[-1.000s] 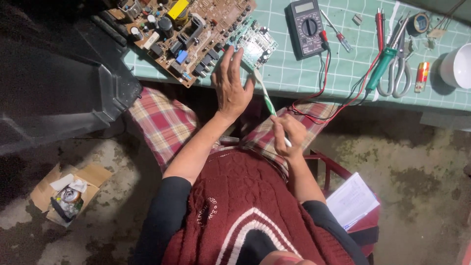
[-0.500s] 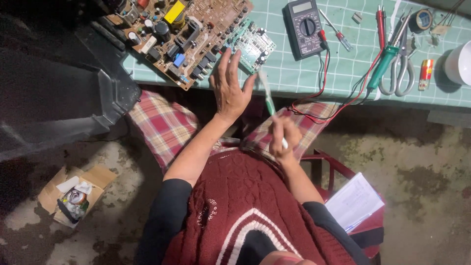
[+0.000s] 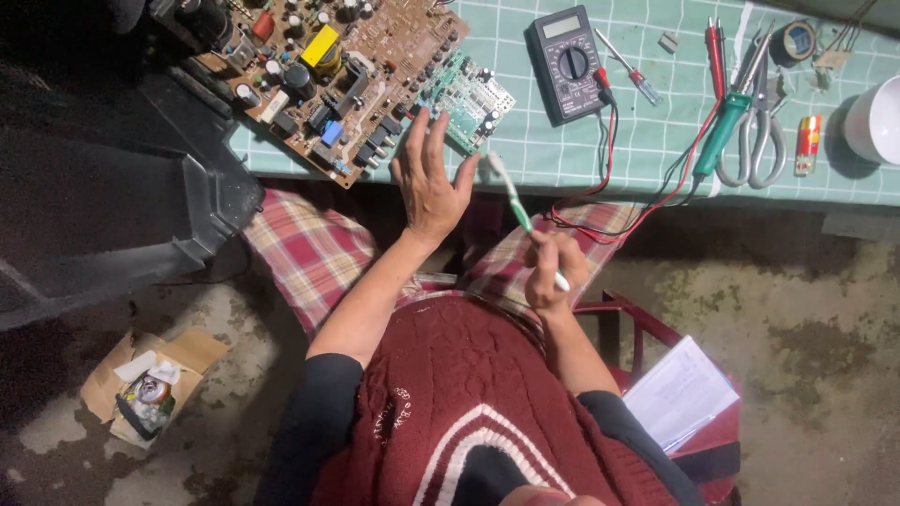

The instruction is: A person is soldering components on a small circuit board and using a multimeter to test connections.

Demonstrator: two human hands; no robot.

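Stained concrete floor lies beneath the seated person. Nearest, the right hand [image 3: 553,272] pinches a green-and-white toothbrush [image 3: 521,215], bristles up. Beyond, the left hand [image 3: 429,180], fingers spread, rests at the small green circuit board [image 3: 466,98] on the gridded table edge [image 3: 600,155].

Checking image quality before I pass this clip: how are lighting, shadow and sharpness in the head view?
Head view: the mat and boards are evenly lit and sharp; the upper left falls into deep black shadow, hiding detail of the dark casing; the floor is dim; the cup is bright, nearly blown out; left hand and right hand with the toothbrush show little blur.
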